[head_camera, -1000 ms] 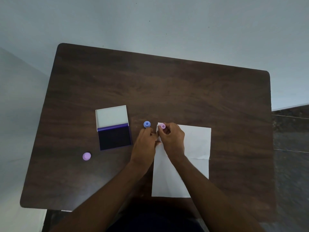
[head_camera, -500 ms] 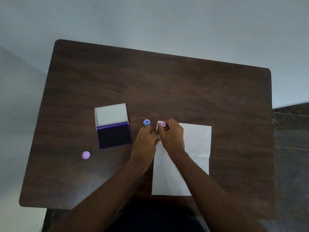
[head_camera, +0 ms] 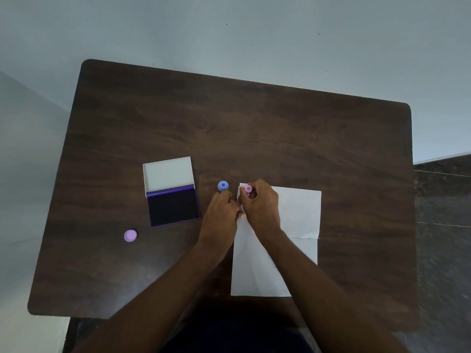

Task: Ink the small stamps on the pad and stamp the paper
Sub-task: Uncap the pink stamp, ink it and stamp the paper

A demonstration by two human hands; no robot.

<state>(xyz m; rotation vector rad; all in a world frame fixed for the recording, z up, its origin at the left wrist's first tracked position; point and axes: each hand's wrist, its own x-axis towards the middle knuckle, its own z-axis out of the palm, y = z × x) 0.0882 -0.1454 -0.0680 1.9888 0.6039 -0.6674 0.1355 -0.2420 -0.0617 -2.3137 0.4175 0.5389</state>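
A white sheet of paper (head_camera: pixel 298 217) lies on the dark wooden table (head_camera: pixel 254 128). My right hand (head_camera: pixel 262 207) pinches a small pink stamp (head_camera: pixel 248 188) at the paper's top left corner. My left hand (head_camera: pixel 221 215) rests beside it at the paper's left edge, fingers curled; whether it holds the paper is hidden. A small blue stamp (head_camera: pixel 223 185) stands on the table just left of the paper. The open ink pad (head_camera: pixel 173 208) with its white lid (head_camera: pixel 168 174) raised lies further left. A round purple stamp (head_camera: pixel 130 235) sits near the front left.
A pale wall runs behind the table's far edge. Dark tiled floor (head_camera: pixel 443 225) shows to the right of the table. My forearms cross the front edge of the table.
Both hands stay at the paper's top left corner with the pink stamp. Only the camera view has shifted slightly.
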